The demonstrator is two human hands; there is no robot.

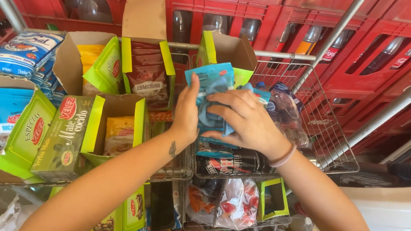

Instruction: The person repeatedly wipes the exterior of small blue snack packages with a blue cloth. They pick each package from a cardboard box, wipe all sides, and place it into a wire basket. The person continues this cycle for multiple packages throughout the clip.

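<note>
I am pinching a stack of thin, crinkly blue packets (213,98) between both hands: my left hand (187,113) is pressing flat against their side, my right hand (245,122) is curling closed over their front, above the wire basket (329,137) and beside an open green cardboard box (226,52).
</note>
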